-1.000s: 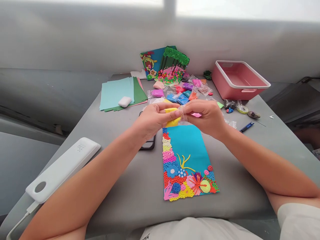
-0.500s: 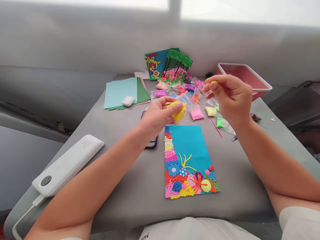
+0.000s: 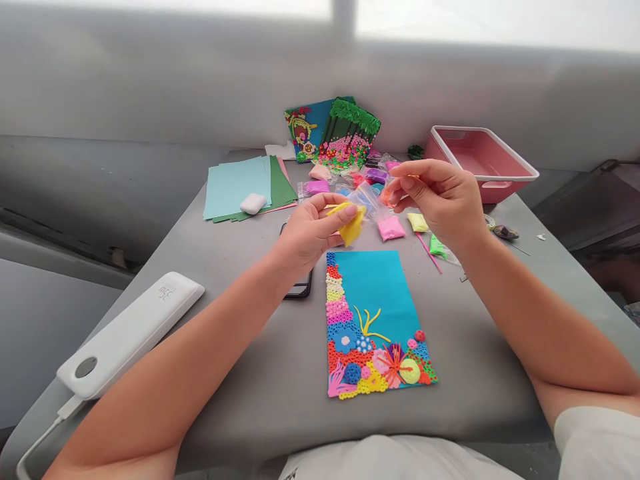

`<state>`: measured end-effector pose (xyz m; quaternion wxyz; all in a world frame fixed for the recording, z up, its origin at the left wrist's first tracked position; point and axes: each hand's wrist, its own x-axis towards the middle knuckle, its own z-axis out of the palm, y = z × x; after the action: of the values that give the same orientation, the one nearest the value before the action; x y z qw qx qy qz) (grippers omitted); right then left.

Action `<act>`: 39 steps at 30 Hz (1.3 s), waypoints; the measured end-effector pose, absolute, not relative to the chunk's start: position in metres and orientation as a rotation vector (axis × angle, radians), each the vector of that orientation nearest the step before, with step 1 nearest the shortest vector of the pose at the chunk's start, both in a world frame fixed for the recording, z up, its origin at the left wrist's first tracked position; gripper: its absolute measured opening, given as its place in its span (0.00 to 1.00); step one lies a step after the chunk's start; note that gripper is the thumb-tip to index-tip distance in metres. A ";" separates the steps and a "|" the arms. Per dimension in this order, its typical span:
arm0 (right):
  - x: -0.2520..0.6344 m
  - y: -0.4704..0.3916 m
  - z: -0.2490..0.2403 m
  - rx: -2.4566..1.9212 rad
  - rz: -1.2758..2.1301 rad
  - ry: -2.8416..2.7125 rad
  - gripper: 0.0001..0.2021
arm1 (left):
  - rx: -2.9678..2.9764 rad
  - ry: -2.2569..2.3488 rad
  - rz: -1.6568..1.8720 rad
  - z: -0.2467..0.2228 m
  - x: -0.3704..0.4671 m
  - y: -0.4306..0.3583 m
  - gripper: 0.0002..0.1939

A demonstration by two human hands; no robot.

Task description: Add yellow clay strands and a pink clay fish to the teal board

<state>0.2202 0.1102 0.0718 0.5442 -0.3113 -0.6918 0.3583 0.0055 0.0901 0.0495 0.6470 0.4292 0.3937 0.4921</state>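
My left hand (image 3: pixel 320 223) is closed on a packet of yellow modelling clay (image 3: pixel 352 228), above the top edge of a decorated card; a clear zip bag (image 3: pixel 367 199) shows just beyond it. Higher up and to the right, my right hand (image 3: pixel 440 200) pinches a small piece of yellow clay (image 3: pixel 413 177) between thumb and fingertips, mostly hidden. Below both hands lies the blue card (image 3: pixel 377 280). Colourful clay flowers, balls and dotted bands cover its left and bottom edges, with a yellow branching shape (image 3: pixel 369 325) in the middle.
Several bags of coloured clay, among them a pink one (image 3: pixel 391 228), lie behind the card. A pink basket (image 3: pixel 500 192) stands at back right. Paper sheets (image 3: pixel 233 183) and a white case (image 3: pixel 253 203) are back left. A phone (image 3: pixel 300 290) and power bank (image 3: pixel 133 333) lie left.
My right hand has moved a little left and down, closer to my left hand, and the piece in its pinch shows less. The whole view has shifted slightly.
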 end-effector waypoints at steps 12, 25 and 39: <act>0.225 0.112 0.070 -0.711 0.650 -2.097 0.09 | 1.116 0.857 1.058 0.042 0.001 0.092 0.29; 0.214 0.105 0.063 -0.644 0.344 -2.339 0.06 | 0.957 0.946 0.977 0.043 0.011 0.083 0.30; 0.226 0.127 0.073 -0.822 1.030 -1.267 0.03 | 0.949 0.908 1.021 0.044 0.003 0.093 0.18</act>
<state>0.2259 0.1274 0.0726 0.6104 -0.3563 -0.5489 0.4463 0.0029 0.0934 0.0437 0.6736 0.4216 0.4034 0.4537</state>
